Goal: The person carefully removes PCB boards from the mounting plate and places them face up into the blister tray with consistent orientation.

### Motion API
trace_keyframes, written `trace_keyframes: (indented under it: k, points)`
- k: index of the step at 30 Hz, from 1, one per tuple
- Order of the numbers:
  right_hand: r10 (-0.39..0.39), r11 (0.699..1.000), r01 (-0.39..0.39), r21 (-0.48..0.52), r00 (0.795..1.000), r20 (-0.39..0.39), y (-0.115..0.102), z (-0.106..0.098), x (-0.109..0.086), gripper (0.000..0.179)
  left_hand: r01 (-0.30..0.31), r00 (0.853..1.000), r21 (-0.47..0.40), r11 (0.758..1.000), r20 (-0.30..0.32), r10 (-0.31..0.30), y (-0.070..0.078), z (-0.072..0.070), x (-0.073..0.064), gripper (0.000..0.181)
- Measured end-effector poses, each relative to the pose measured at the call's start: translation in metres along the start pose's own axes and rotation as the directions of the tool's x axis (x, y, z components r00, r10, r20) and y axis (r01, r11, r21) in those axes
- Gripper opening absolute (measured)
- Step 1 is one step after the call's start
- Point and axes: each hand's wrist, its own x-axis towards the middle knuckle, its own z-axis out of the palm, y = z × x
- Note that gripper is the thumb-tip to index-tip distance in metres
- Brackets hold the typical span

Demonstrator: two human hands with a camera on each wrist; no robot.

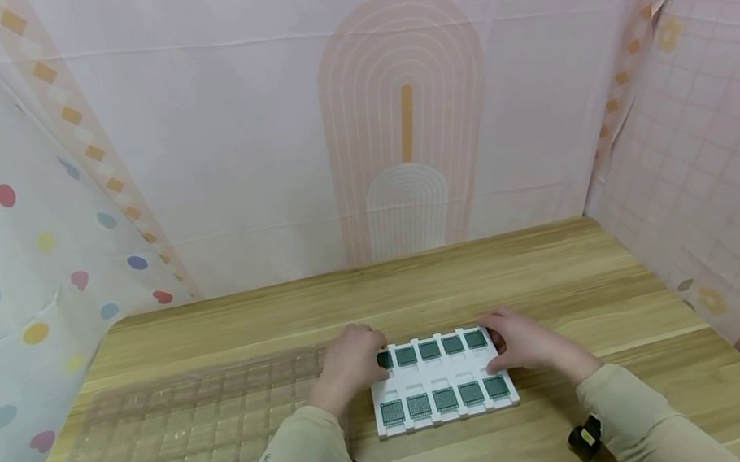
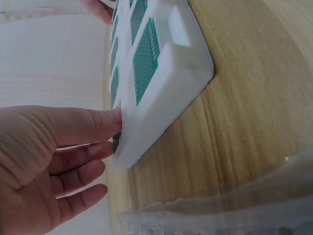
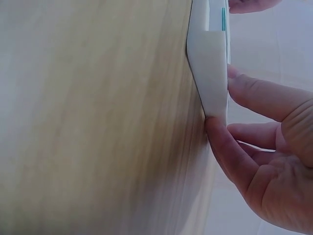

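A white foam tray (image 1: 432, 373) lies on the wooden table, with two rows of small green circuit boards (image 1: 445, 399) set in its slots. My left hand (image 1: 352, 362) holds the tray's far left corner. In the left wrist view, its thumb (image 2: 105, 125) lies on the tray's edge beside a green board, with the other fingers bent at the far side. On the right end, my right hand (image 1: 525, 340) grips the tray. The right wrist view shows the thumb (image 3: 254, 93) on the upper face and a finger (image 3: 227, 147) at the lower edge.
A clear plastic blister tray (image 1: 157, 458) with many compartments lies to the left, partly under the left forearm. The wooden table (image 1: 620, 302) reaches back to a patterned cloth (image 1: 239, 163). Dark wrist cameras sit below both sleeves.
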Motion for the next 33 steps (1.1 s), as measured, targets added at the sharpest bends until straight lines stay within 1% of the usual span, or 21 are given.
trace_keyframes:
  k: [5, 15, 21, 33]
  points:
    - [-0.001, 1.0, 0.001, -0.011, 1.0, -0.001, -0.0013, 0.0001, -0.0001, 0.072, -0.004, 1.0, 0.008, 1.0, -0.003, 0.004, -0.0005, 0.0028, 0.0009, 0.028]
    - [0.003, 1.0, -0.003, -0.024, 1.0, -0.005, -0.0042, 0.0008, 0.0009, 0.071, 0.013, 1.0, -0.008, 1.0, -0.002, -0.013, -0.0017, 0.0051, 0.0022, 0.021]
    - [0.008, 1.0, -0.009, -0.028, 1.0, -0.014, -0.0048, 0.0007, 0.0013, 0.07, 0.003, 1.0, -0.018, 1.0, -0.014, -0.004, -0.0039, 0.0064, 0.0029, 0.016]
    - [0.005, 0.999, -0.005, -0.034, 1.0, -0.016, -0.0042, 0.0005, 0.0011, 0.069, 0.026, 1.0, -0.044, 0.999, 0.0, -0.027, -0.0048, 0.0071, 0.0043, 0.017]
